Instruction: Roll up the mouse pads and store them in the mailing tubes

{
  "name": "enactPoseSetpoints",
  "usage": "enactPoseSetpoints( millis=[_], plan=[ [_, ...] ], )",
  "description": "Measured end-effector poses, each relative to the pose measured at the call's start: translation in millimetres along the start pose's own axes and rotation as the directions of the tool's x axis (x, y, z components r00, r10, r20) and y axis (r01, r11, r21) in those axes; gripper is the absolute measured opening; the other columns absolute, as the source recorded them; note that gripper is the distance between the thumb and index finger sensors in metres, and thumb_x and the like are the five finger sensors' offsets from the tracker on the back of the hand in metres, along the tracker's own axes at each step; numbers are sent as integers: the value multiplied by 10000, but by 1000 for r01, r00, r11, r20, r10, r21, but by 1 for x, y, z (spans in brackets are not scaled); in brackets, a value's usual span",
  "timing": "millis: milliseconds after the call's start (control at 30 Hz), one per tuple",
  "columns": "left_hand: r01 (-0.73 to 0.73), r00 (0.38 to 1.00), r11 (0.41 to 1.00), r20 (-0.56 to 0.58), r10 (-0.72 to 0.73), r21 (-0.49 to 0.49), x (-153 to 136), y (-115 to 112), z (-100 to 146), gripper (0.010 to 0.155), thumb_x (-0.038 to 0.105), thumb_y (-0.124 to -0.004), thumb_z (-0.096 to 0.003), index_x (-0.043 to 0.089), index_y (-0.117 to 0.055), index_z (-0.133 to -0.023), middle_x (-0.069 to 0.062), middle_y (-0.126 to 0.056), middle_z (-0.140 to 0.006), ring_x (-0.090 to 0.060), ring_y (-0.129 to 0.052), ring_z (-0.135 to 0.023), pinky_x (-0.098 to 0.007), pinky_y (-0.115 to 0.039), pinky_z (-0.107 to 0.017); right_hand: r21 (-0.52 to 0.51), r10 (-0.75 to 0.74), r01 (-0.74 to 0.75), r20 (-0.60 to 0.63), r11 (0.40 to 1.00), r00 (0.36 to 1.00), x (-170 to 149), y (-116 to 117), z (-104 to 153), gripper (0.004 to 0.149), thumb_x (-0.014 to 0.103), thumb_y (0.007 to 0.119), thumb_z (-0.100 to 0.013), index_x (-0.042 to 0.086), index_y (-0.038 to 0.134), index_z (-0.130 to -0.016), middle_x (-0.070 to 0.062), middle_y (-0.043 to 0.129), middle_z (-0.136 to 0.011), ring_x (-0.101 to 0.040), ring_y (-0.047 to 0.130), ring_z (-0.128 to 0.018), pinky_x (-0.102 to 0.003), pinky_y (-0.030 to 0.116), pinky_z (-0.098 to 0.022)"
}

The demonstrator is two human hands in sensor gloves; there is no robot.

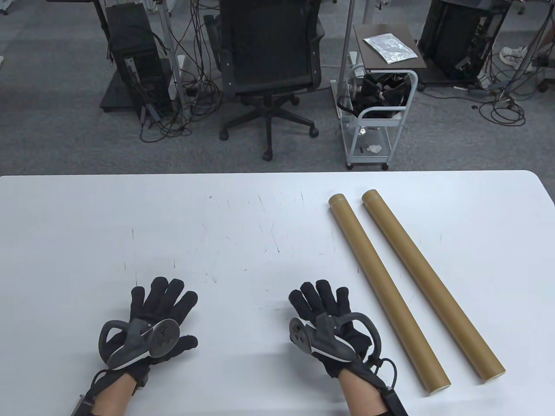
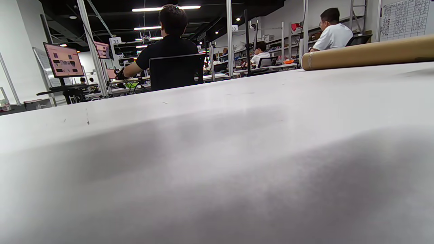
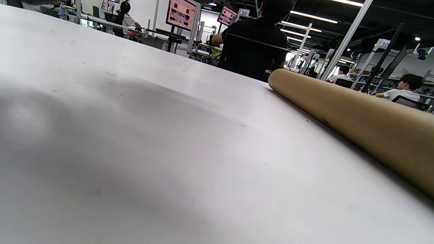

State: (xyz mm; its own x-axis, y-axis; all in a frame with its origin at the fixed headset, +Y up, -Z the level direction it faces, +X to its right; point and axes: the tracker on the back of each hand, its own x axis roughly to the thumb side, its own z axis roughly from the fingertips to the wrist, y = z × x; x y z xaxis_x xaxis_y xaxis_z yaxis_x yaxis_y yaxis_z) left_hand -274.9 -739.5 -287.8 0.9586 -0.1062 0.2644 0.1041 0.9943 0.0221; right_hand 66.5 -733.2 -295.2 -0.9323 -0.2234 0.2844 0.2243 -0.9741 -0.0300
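Note:
Two brown cardboard mailing tubes lie side by side on the right of the white table, running from far-left to near-right: the left tube (image 1: 386, 290) and the right tube (image 1: 431, 284). No mouse pad shows in any view. My left hand (image 1: 162, 310) lies flat on the table at the near left, fingers spread, holding nothing. My right hand (image 1: 321, 303) lies flat at the near middle, just left of the left tube, holding nothing. A tube shows at the right edge of the left wrist view (image 2: 366, 54) and close up in the right wrist view (image 3: 356, 118). Neither wrist view shows fingers.
The white table (image 1: 243, 229) spans the view; its far edge runs across the middle. Beyond it stand a black office chair (image 1: 271, 65) and a white cart (image 1: 377, 112) on grey carpet.

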Motion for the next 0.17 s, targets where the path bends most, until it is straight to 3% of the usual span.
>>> enactPoseSetpoints(
  millis=[167],
  plan=[
    [-2, 1000, 1000, -4, 2, -5, -1, -1, -1, 926, 815, -580, -284, 520, -223, -1086, 120, -156, -1244, -264, -140, -1191, -617, -279, -868, 9, -2, 2, 3, 1000, 1000, 0, 0, 0, 837, 646, 577, -410, 364, 222, -1114, 37, 225, -1226, -328, 201, -1126, -608, 272, -801]
  ],
)
